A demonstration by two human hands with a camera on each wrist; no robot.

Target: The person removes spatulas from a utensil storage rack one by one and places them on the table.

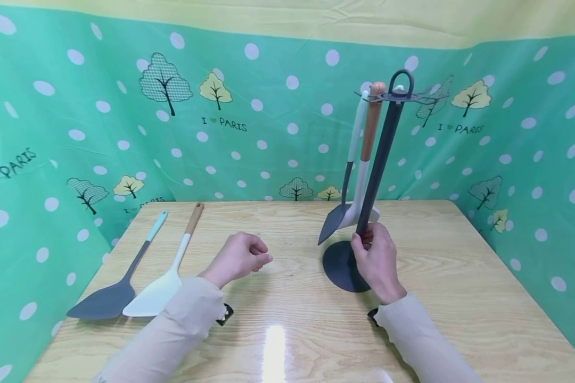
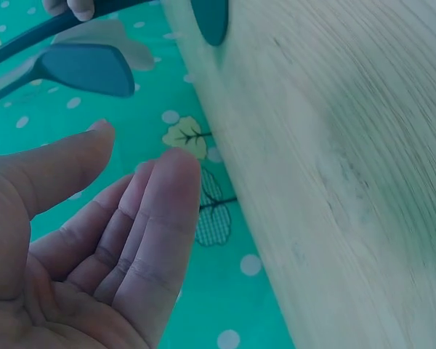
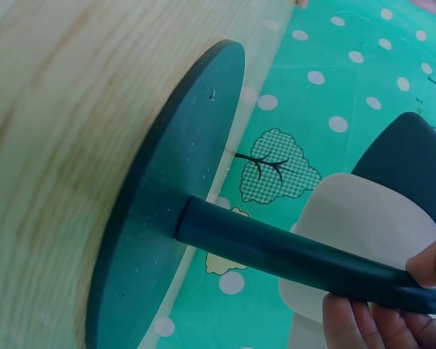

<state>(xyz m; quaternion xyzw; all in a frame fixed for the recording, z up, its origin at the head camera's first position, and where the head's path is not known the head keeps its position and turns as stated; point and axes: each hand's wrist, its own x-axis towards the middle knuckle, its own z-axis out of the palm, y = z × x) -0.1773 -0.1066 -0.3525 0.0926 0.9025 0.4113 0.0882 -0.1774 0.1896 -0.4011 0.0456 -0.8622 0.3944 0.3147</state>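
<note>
My right hand [image 1: 377,260] grips the dark pole [image 1: 380,159] of a utensil stand low down, above its round black base [image 1: 342,268]. In the right wrist view, the thumb and fingers [image 3: 432,263] lie on opposite sides of the pole. From the stand's top ring [image 1: 399,97] hang a grey spatula [image 1: 334,223] with a mint handle and a white utensil [image 1: 360,183] with a brown handle; the pole partly hides the latter's head. My left hand [image 1: 241,257] is over the table, left of the stand, with loosely bent fingers [image 2: 176,218] and nothing between them.
On the table's left side lie a grey turner [image 1: 106,300] with a mint handle and a white turner [image 1: 160,290] with a brown handle, side by side. A green dotted cloth [image 1: 249,159] hangs behind and around the wooden table [image 1: 306,319].
</note>
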